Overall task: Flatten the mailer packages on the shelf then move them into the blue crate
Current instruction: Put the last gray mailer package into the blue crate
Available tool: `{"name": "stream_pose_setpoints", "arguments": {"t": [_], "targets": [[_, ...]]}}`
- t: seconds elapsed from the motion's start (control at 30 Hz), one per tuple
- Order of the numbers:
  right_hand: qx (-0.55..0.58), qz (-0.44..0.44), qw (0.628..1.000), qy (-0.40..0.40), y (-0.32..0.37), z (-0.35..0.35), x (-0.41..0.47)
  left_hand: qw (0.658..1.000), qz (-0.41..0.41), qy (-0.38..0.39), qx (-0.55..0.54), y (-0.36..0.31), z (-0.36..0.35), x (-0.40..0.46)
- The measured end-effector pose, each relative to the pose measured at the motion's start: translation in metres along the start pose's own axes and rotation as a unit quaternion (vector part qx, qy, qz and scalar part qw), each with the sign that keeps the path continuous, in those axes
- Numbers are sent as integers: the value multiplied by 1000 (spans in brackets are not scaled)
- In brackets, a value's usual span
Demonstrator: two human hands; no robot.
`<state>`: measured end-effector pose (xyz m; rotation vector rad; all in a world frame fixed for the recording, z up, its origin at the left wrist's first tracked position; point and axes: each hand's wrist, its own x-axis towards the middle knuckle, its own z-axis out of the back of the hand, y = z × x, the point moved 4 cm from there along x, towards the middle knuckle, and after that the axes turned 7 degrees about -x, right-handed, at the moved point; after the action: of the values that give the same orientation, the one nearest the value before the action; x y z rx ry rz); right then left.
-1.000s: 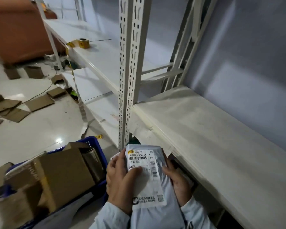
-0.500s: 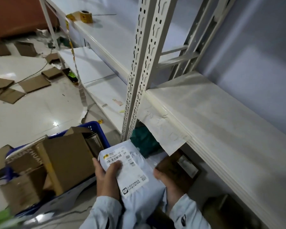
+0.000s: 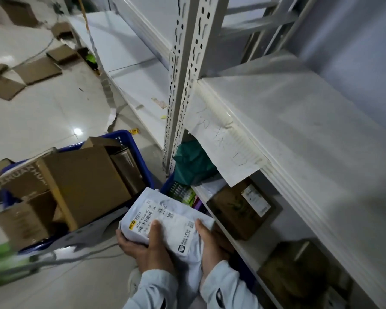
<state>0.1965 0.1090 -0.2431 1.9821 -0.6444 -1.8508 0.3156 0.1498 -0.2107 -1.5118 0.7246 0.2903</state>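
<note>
White soft plastic mailer with printed shipping label (image 3: 165, 221) sitting at 6 o'clock, both hands holding it in air beside lower shelf board (image 3: 243, 246). Risk: blue plastic crate (image 3: 140, 157) at 9 o'clock looking crowded with brown cardboard boxes (image 3: 83, 181); slick mailer likely sliding off onto floor. Left hand (image 3: 147, 248) cupping underside, thumb pressing label. Right hand (image 3: 210, 239) curling round right edge.

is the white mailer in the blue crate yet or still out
Out. The white mailer is gripped by the left hand and right hand, held in the air beside the blue crate, which holds cardboard boxes.
</note>
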Motion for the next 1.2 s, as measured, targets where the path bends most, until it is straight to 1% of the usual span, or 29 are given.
{"name": "stream_pose_setpoints", "arguments": {"t": [0.03, 0.07, 0.1, 0.17, 0.2, 0.27, 0.33, 0.37, 0.4, 0.47, 0.5, 0.57, 0.63, 0.7, 0.73, 0.8, 0.9, 1.0, 1.07, 1.13, 1.2], "targets": [[-11, -4, 1000, 1, -12, 2, 2, 1000, 9, -11, 5, 4, 4, 1], [-4, -49, 999, 23, -23, 2, -4, 1000, 19, -17, 9, 10, 7, 4], [16, -92, 993, 73, -38, 2, -4, 999, 26, -18, 18, 19, 12, 11], [60, -155, 976, 138, -64, 6, 6, 998, 47, -4, 51, 41, 20, 24], [67, -164, 973, 148, -66, 12, 6, 995, 65, 16, 75, 46, 21, 28], [95, -169, 971, 137, -77, 27, 29, 983, 127, 56, 123, 71, 22, 45], [75, -144, 984, 68, -82, 47, 56, 962, 203, 98, 154, 99, 24, 65], [61, -120, 990, 37, -78, 55, 69, 945, 241, 129, 179, 111, 23, 74], [56, -113, 992, 16, -89, 66, 88, 928, 275, 148, 205, 135, 27, 88], [47, -112, 993, 7, -95, 79, 116, 904, 302, 193, 231, 161, 21, 105], [28, -117, 993, -10, -101, 88, 134, 896, 307, 204, 248, 177, 17, 114], [-10, -124, 990, -61, -113, 104, 172, 888, 291, 227, 276, 213, 7, 139], [-34, -129, 988, -76, -118, 112, 203, 885, 253, 229, 318, 255, 2, 170], [-53, -121, 987, -93, -132, 118, 241, 878, 235, 237, 343, 292, -2, 199], [-52, -109, 988, -97, -138, 120, 261, 875, 234, 242, 349, 295, -7, 206], [-15, -76, 992, -95, -151, 122, 294, 873, 229, 231, 363, 292, -19, 214], [20, -47, 993, -103, -183, 125, 354, 876, 228, 209, 370, 337, -28, 248], [0, -74, 991, -108, -210, 126, 395, 868, 233, 210, 384, 369, -36, 266], [-12, -81, 987, -136, -230, 125, 423, 867, 253, 196, 382, 394, -43, 279], [-67, -96, 981, -154, -254, 125, 456, 856, 266, 195, 397, 417, -52, 291], [-116, -113, 975, -153, -280, 129, 499, 838, 255, 191, 444, 440, -59, 310]]}}
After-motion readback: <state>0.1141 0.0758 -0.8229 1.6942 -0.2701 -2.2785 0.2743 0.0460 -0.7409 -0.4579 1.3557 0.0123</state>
